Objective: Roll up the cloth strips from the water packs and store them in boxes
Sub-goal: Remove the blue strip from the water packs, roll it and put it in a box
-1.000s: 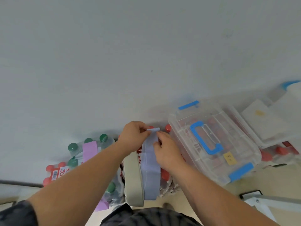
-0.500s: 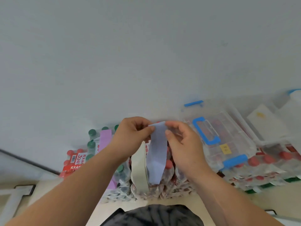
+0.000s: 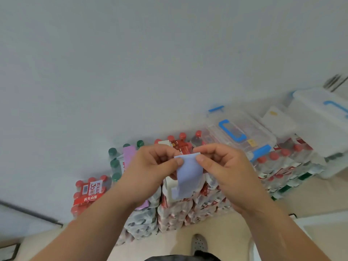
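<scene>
A pale blue cloth strip (image 3: pixel 187 176) hangs down in front of me over the stacked water packs (image 3: pixel 175 213). My left hand (image 3: pixel 150 166) pinches its top left corner and my right hand (image 3: pixel 224 166) pinches its top right corner, thumbs facing each other. A beige strip (image 3: pixel 169 187) lies over the pack just behind the blue one. A lilac strip (image 3: pixel 129 153) lies over the green-capped pack on the left. A clear box with a blue handle (image 3: pixel 239 132) sits shut on the packs to the right.
A red-capped water pack (image 3: pixel 88 193) stands at the far left against the white wall (image 3: pixel 150 63). More clear boxes and lids (image 3: pixel 320 117) are stacked at the far right. My shoe (image 3: pixel 198 243) shows on the beige floor below.
Both hands have lifted the top end of the blue strip up and toward me, off the pack. The view has tilted so more packs and the floor show.
</scene>
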